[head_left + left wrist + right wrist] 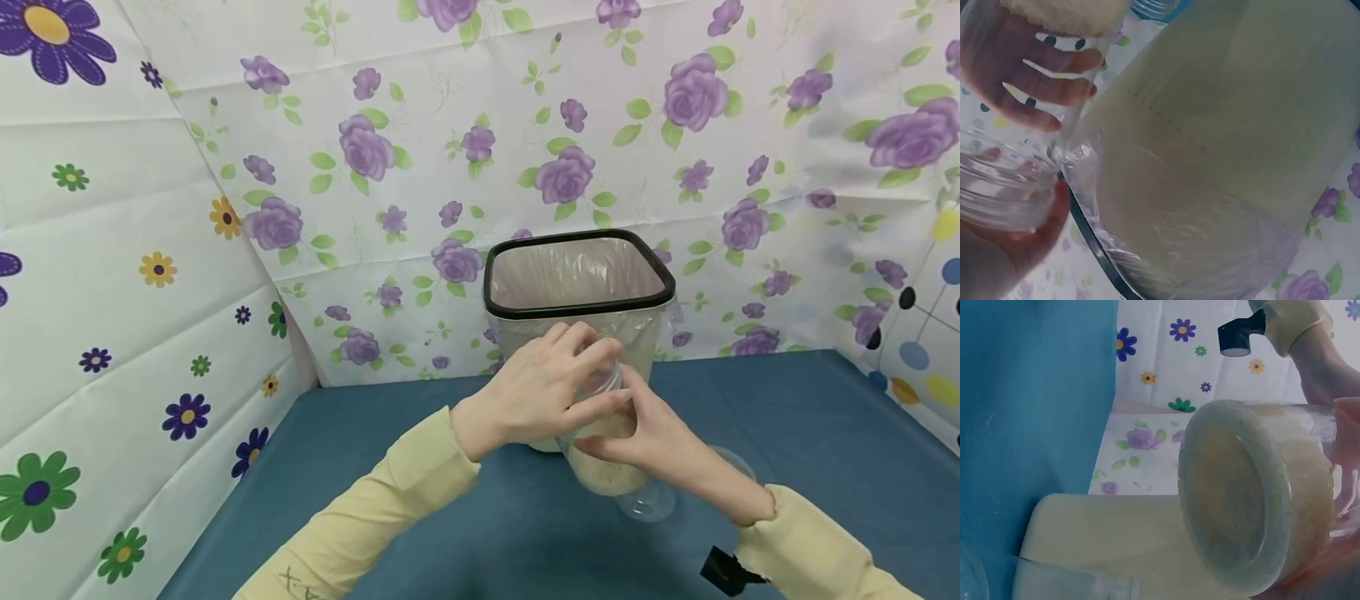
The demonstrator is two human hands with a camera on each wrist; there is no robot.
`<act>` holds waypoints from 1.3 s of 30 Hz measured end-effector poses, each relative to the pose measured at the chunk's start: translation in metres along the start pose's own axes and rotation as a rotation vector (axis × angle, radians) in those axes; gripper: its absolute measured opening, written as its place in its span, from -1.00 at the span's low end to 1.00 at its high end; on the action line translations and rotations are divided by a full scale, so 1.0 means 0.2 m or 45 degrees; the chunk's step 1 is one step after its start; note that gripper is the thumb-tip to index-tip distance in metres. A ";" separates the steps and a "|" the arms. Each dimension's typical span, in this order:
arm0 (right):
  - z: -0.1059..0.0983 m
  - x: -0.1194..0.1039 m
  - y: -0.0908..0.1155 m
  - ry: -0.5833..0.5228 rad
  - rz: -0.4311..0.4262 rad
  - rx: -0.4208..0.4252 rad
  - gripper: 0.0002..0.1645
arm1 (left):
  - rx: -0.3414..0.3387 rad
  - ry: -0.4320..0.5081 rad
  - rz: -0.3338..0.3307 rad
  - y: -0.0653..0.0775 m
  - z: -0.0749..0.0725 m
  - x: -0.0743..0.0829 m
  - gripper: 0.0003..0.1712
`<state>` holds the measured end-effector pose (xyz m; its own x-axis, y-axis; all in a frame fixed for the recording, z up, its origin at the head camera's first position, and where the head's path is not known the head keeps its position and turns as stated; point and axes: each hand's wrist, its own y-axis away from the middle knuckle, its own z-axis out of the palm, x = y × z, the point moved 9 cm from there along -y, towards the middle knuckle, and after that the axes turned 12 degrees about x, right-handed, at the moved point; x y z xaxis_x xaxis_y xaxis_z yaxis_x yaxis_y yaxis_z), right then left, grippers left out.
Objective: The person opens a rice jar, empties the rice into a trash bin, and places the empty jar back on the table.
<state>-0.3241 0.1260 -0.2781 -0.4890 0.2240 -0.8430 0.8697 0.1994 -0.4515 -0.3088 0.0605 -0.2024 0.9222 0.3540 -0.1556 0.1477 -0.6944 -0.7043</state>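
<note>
A clear jar (606, 473) with pale, grain-like contents in its lower part is held tilted in front of the bin. My left hand (536, 385) grips it from above at the ridged neck (1007, 187), thumb on the near side. Lower down, my right hand (667, 435) holds the body from the right, its fingers (1060, 87) showing through the clear wall in the left wrist view. The thick round base (1229, 500) faces the right wrist camera. Both hands partly cover the jar's mouth, so whether a lid sits there I cannot tell.
Close behind the jar stands a pale bin (577, 313) with a black rim and a clear plastic liner. Another clear container (648, 502) lies on the blue tabletop (420, 500) beneath the right hand. Flower-patterned sheets (420, 208) enclose the back and sides.
</note>
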 end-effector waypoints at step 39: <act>-0.07 0.03 0.01 0.448 -0.018 0.228 0.01 | 0.024 -0.352 -0.600 0.07 -0.08 -0.17 -0.48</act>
<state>-0.3268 0.1405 -0.2798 -0.4672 0.5418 -0.6987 0.8453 0.0422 -0.5326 -0.3333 0.0289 -0.1966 0.6293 0.7771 0.0055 0.5132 -0.4103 -0.7538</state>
